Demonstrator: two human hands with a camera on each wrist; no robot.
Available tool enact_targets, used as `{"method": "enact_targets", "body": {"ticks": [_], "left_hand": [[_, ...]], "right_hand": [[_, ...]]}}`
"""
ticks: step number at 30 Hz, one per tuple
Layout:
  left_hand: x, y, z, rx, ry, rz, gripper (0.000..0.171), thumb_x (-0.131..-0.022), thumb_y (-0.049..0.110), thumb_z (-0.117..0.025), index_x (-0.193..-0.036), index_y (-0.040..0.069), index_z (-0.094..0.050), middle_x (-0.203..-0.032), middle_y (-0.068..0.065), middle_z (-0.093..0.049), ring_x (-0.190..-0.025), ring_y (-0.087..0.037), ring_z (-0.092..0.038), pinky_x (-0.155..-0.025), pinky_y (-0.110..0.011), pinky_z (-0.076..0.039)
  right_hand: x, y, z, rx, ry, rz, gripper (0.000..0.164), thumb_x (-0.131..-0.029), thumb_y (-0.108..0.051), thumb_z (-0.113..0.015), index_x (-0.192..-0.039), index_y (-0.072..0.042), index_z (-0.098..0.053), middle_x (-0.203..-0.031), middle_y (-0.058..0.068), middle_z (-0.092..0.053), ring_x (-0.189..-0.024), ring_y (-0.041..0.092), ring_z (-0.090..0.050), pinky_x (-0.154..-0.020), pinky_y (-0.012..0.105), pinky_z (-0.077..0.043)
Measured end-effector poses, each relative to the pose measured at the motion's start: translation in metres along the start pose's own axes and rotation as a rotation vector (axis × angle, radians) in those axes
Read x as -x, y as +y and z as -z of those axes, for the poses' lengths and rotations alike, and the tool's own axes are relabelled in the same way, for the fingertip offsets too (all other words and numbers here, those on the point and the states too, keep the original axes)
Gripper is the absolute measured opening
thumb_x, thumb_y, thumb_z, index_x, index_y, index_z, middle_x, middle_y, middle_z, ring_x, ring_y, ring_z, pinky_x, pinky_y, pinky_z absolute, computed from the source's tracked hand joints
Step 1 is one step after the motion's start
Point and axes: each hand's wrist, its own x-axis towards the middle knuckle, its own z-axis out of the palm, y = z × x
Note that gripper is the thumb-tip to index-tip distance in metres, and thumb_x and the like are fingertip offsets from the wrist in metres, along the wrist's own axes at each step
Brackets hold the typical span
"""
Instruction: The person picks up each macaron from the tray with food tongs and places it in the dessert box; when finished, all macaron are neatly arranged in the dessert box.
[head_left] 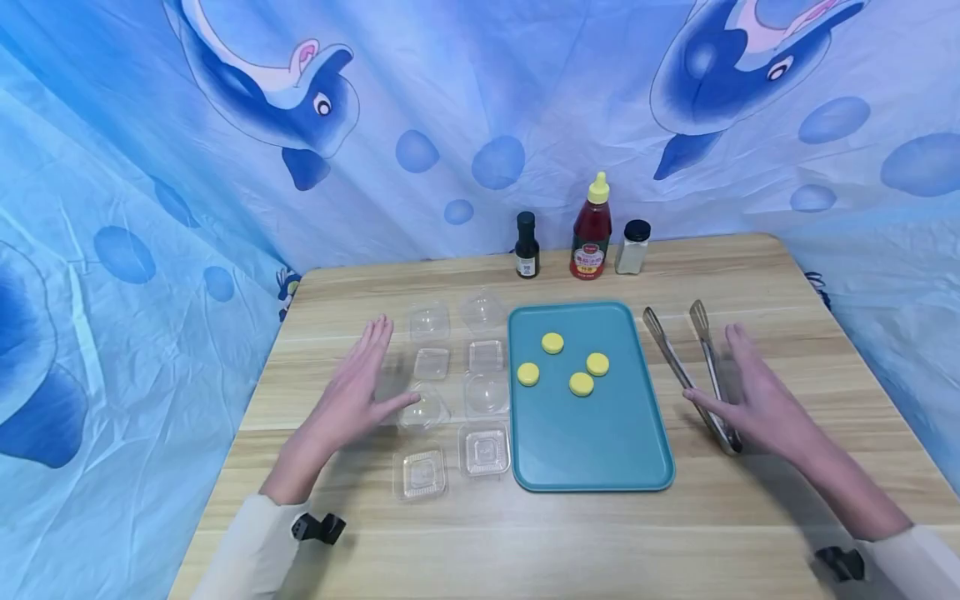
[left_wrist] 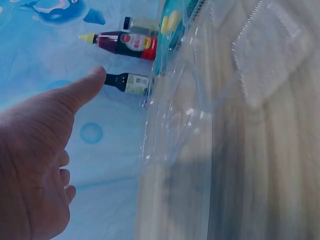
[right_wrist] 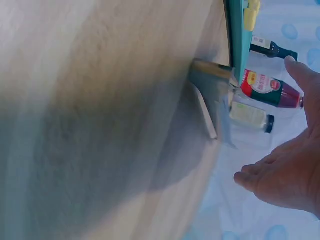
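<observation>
My left hand point(head_left: 356, 390) hovers over the table with straight fingers and the thumb spread, holding nothing. Beside it stand several clear plastic containers point(head_left: 485, 450) with their lids raised, in two columns. My right hand point(head_left: 757, 406) is likewise spread and holds nothing; in the head view it overlaps the metal tongs point(head_left: 675, 364), which lie with their arms apart, tips toward the back. Between the hands lies a teal tray point(head_left: 588, 454) bearing several round yellow pieces, one yellow piece point(head_left: 581, 384) nearest the tray's middle. In the right wrist view the tongs point(right_wrist: 212, 82) appear beyond the hand, close to the tray's edge.
Along the table's back edge stand a small dark bottle point(head_left: 527, 250), a red sauce bottle point(head_left: 590, 233) with a yellow cap, and a black-lidded shaker point(head_left: 633, 248). A blue dolphin-print curtain point(head_left: 465, 108) hangs behind and beside the wooden table point(head_left: 600, 550).
</observation>
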Motion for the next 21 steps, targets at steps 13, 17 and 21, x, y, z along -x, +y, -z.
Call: {"method": "enact_targets", "body": {"ticks": [13,17,21], "left_hand": [[-0.050,0.007,-0.030,0.373,-0.058,-0.008,0.111,-0.091,0.024,-0.087,-0.172,0.017,-0.010,-0.177,-0.004,-0.010,-0.162,-0.031,-0.015,-0.131,-0.052,-0.015],[-0.062,0.010,-0.042,0.412,-0.066,0.013,0.104,-0.093,0.021,-0.085,-0.171,0.025,-0.017,-0.176,-0.001,-0.018,-0.160,-0.032,-0.023,-0.130,-0.051,-0.019],[-0.072,0.014,-0.055,0.411,-0.065,0.004,0.098,-0.092,0.022,-0.085,-0.170,0.024,-0.026,-0.173,-0.008,-0.028,-0.148,-0.033,-0.046,-0.127,-0.051,-0.030]], "right_hand": [[-0.007,0.004,-0.013,-0.133,0.045,-0.193,0.117,-0.097,-0.038,-0.081,-0.166,0.006,0.002,-0.160,0.048,-0.019,-0.142,0.070,-0.027,-0.110,0.081,-0.030],[-0.009,0.003,-0.015,-0.174,0.063,-0.207,0.113,-0.096,-0.036,-0.082,-0.166,0.007,-0.003,-0.159,0.046,-0.027,-0.139,0.069,-0.033,-0.109,0.078,-0.036],[-0.008,0.003,-0.018,-0.199,0.079,-0.206,0.110,-0.096,-0.033,-0.083,-0.165,0.008,-0.008,-0.158,0.044,-0.030,-0.140,0.066,-0.036,-0.110,0.073,-0.037]]}}
